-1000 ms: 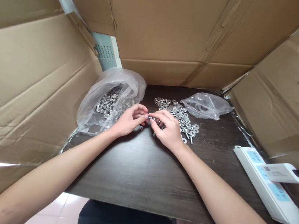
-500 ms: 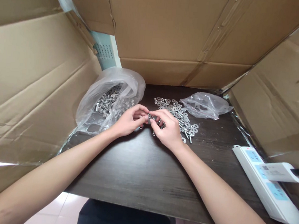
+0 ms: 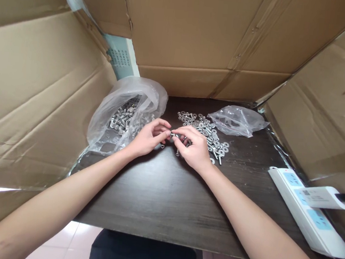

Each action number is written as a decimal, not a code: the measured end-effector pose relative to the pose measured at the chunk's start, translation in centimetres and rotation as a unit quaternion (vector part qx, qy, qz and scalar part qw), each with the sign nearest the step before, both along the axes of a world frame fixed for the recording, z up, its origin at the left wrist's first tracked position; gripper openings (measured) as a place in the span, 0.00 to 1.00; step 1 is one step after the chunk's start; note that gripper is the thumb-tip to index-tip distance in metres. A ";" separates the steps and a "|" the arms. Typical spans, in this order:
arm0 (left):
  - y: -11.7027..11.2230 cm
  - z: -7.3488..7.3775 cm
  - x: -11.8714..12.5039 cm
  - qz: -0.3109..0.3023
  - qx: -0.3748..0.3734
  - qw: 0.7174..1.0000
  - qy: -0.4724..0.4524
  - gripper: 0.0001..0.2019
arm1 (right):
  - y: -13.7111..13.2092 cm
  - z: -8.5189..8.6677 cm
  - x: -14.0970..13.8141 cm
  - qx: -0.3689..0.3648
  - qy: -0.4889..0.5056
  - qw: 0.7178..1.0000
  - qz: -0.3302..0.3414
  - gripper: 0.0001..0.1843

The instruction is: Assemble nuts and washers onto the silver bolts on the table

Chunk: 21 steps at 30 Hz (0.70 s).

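Hardware (image 3: 174, 135) of small, silver-coloured metal is pinched by thumb and forefinger of the bare right hand (image 3: 195, 148), in the narrow gap between both hands. The bare left hand (image 3: 150, 139) is held facing it, fingertips at its left side; whether they are closed on it cannot be told, nor can its long axis. Loose silver bolts (image 3: 220, 160) and flat round washers (image 3: 225, 149) are spread beyond and beside the right hand, the nearer one; a translucent plastic bag (image 3: 143, 86) is placed beyond the left.
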<state>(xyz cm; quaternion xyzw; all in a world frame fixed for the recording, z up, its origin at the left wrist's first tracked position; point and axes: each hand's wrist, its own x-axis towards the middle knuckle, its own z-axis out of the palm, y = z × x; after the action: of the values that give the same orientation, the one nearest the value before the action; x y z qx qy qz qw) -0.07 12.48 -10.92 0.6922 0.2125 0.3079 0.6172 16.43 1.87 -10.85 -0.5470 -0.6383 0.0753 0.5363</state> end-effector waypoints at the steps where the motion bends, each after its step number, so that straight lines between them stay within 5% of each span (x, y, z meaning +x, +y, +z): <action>1: 0.0 0.0 0.0 -0.001 0.001 1.000 0.000 0.18 | 0.0 0.0 0.0 0.005 -0.007 1.000 -0.001 0.07; 21: 0.1 0.1 0.0 0.005 -0.022 1.000 -0.004 0.19 | 0.0 0.0 0.0 0.020 -0.026 0.999 -0.012 0.10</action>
<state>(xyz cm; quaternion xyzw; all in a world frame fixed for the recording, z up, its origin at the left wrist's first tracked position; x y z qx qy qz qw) -0.11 12.62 -10.78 0.6762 0.2202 0.3085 0.6317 16.42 1.91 -10.88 -0.5456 -0.6467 0.0411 0.5314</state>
